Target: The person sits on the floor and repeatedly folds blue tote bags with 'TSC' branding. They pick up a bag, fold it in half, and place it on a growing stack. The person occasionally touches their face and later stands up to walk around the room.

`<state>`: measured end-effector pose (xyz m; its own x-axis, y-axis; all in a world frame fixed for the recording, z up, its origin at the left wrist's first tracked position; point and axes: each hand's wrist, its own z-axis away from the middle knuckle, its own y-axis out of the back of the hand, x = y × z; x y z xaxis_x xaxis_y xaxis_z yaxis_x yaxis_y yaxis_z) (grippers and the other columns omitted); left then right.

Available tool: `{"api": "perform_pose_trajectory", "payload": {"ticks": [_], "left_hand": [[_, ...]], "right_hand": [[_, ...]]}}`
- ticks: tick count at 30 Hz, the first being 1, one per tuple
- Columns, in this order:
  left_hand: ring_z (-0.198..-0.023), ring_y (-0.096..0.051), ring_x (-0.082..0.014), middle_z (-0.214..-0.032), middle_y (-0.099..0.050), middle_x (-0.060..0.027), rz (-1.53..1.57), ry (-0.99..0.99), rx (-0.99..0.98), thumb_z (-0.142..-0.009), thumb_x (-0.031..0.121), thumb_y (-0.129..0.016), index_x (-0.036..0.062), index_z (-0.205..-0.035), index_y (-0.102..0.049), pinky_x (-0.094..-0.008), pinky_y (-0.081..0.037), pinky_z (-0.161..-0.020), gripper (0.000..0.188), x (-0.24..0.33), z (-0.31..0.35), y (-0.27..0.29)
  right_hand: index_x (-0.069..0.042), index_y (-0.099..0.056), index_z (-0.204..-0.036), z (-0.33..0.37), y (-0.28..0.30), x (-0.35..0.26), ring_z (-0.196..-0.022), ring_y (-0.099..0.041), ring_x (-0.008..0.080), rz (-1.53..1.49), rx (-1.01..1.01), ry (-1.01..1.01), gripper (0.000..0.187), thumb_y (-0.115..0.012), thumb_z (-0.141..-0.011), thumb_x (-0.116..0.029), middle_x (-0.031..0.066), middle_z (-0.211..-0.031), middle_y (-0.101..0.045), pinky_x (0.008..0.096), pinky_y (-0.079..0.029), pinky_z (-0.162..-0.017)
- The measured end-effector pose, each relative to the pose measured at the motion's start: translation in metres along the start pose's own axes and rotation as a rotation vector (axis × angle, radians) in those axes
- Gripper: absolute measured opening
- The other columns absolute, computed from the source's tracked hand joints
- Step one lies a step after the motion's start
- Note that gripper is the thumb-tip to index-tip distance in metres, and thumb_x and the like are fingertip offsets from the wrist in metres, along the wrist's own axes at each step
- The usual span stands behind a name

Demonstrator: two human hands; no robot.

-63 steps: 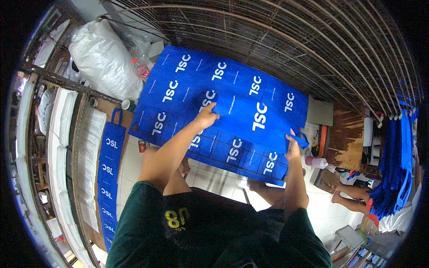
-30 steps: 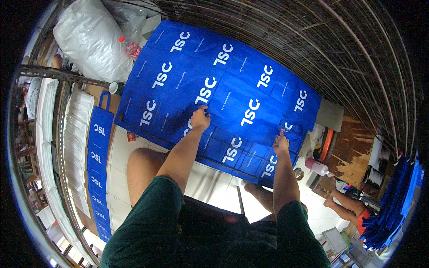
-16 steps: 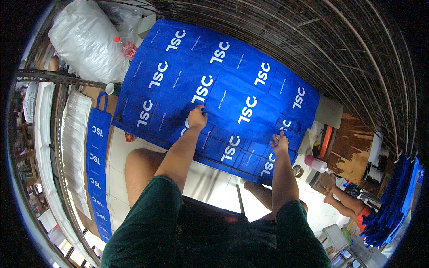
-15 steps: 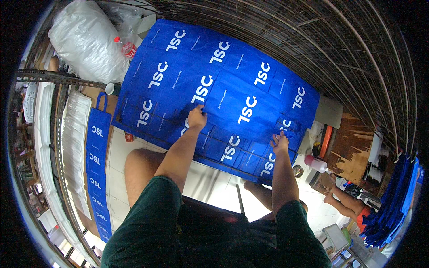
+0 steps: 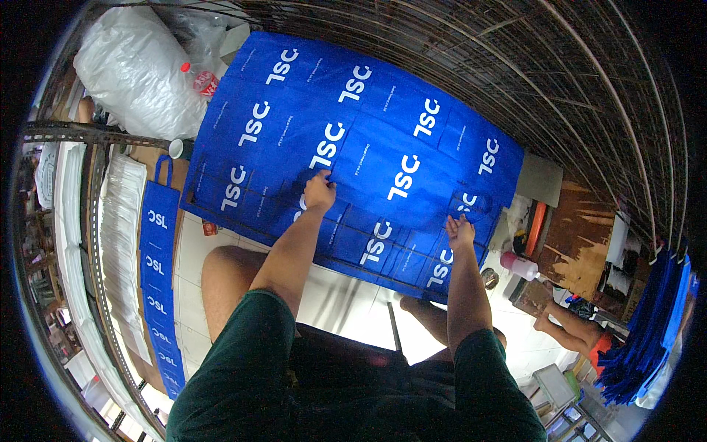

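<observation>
Blue fabric pieces with white printing, which look like bag panels, overlap across a wire rack (image 5: 420,292) in front of me. My left hand (image 5: 319,190) has its fingers curled closed at the near left edge of one blue fabric piece (image 5: 368,177) in the middle. At that piece's near right end, my right hand (image 5: 460,232) pinches the edge between thumb and fingers. The piece lies almost flat over the others, stretched between both hands. My fingertips partly hide the edge they grip.
At far left are a large white plastic sack (image 5: 136,74), a red-capped bottle (image 5: 200,79) and a cup (image 5: 177,149). A strip of overlapping blue bags (image 5: 158,283) lies left. Wire racks (image 5: 560,81) rise behind. Blue cloths (image 5: 637,339) hang right, near another person's leg (image 5: 571,331).
The surroundings have shifted slightly left in the view. Both hands stay at nearly the same places along the blue fabric piece's near edge, with their fingers still closed.
</observation>
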<state>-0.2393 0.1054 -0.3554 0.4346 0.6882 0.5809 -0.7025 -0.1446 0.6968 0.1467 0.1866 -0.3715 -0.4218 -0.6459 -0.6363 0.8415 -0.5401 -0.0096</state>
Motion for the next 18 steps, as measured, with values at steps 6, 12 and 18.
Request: {"api": "perform_pose_trajectory", "payload": {"ticks": [6, 12, 18], "left_hand": [[-0.089, -0.060, -0.0311, -0.091, -0.064, -0.0127, -0.008, 0.014, 0.009, -0.071, 0.014, -0.067, 0.0111, -0.105, -0.059, -0.0400, -0.047, -0.079, 0.035, 0.005, 0.003, 0.004], [-0.091, -0.057, -0.0319, -0.100, -0.058, -0.0144, -0.083, -0.067, 0.148, -0.072, 0.016, -0.065, 0.0099, -0.103, -0.057, -0.0404, -0.047, -0.079, 0.033, -0.001, 0.010, -0.001], [-0.090, -0.056, -0.0322, -0.097, -0.057, -0.0136, -0.116, -0.318, 0.383, -0.073, 0.016, -0.063, 0.0107, -0.102, -0.056, -0.0405, -0.047, -0.075, 0.031, -0.013, 0.030, -0.005]], "right_hand": [[-0.002, -0.040, -0.112, -0.003, 0.007, 0.003, -0.092, -0.060, 0.0292, -0.002, -0.005, -0.003, 0.026, -0.044, -0.091, -0.016, 0.0153, -0.104, -0.051, 0.0415, -0.050, -0.076], [-0.006, -0.044, -0.114, 0.001, 0.017, 0.007, -0.091, -0.059, 0.0289, -0.012, 0.043, -0.043, 0.031, -0.049, -0.087, -0.020, 0.0141, -0.107, -0.050, 0.0434, -0.048, -0.078], [-0.013, -0.044, -0.114, 0.018, 0.049, 0.038, -0.087, -0.057, 0.0271, 0.150, 0.168, -0.081, 0.038, -0.056, -0.081, -0.027, 0.0110, -0.104, -0.051, 0.0443, -0.045, -0.071]]}}
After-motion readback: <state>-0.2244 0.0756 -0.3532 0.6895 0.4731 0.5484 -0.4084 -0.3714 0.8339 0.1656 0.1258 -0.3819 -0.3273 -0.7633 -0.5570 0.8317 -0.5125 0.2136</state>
